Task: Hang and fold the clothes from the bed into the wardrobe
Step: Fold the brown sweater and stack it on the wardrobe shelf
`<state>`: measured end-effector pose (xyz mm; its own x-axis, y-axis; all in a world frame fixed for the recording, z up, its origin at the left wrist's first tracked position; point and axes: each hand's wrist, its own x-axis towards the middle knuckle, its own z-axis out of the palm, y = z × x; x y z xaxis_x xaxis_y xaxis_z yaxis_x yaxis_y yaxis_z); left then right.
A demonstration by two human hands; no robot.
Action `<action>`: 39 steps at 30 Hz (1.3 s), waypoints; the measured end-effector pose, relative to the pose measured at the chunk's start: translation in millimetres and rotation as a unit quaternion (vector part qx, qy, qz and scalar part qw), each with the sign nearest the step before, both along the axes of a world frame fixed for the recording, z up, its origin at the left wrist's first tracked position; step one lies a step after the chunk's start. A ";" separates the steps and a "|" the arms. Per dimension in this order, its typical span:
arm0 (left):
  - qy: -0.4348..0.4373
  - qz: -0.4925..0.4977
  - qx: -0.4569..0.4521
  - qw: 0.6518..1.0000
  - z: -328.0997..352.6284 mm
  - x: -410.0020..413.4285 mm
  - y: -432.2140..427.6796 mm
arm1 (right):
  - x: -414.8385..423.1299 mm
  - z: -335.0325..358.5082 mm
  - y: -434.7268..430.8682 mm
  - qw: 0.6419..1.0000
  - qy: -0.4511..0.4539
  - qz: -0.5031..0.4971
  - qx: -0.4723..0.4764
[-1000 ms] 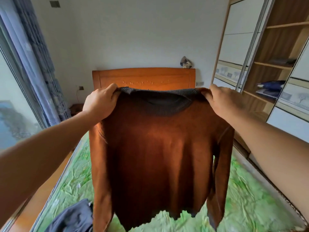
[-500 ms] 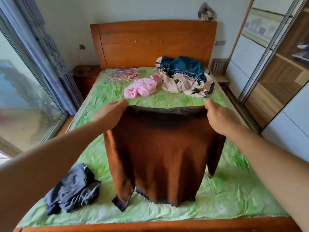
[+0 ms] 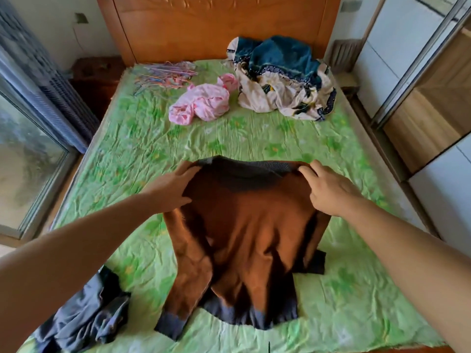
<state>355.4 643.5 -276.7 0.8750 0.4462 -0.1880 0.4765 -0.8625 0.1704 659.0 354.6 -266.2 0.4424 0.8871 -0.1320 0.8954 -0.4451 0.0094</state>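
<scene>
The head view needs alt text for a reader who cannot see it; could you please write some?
Two hands, left and right, hold a brown sweater by its shoulders over a green bed sheet. Crumpled clothes and hangers lie around it.

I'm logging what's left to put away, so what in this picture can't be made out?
Head view only:
- Wardrobe: cut off by the right edge; its shelves and any rail are out of view.
- Dark garment: crumpled, partly behind the left forearm and cut by the bottom edge; type unclear.
- Hangers: thin and blurred, uncountable.
- Sweater: right sleeve folded under the body.
- Patterned pile: bunched; number of pieces unclear.
</scene>
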 end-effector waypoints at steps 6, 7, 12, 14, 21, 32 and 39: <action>0.104 -0.016 0.183 0.978 -37.0 76.9 68.8 | 84.5 -44.2 95.4 0.997 -0.050 0.043 -0.047; 0.115 -0.016 0.208 0.971 -42.9 94.8 83.5 | 98.0 -54.5 114.7 0.996 -0.063 0.046 -0.048; 0.141 0.029 0.268 0.953 -98.8 181.0 149.8 | 151.4 -131.6 208.4 0.992 -0.122 0.028 -0.030; 0.153 0.086 0.252 0.952 -143.3 200.4 157.0 | 155.6 -175.6 230.2 0.992 -0.110 -0.020 -0.059; 0.125 0.137 -0.064 0.981 -370.8 119.8 1.7 | 37.8 -382.6 116.3 0.985 0.106 -0.051 -0.125; 0.059 0.252 -0.118 0.959 -446.8 -15.3 -126.3 | -64.7 -456.2 -33.7 0.980 0.106 -0.140 0.090; -0.099 0.450 -0.229 0.857 -425.9 -73.0 -145.9 | -107.9 -439.9 -89.1 0.778 0.329 -0.522 0.119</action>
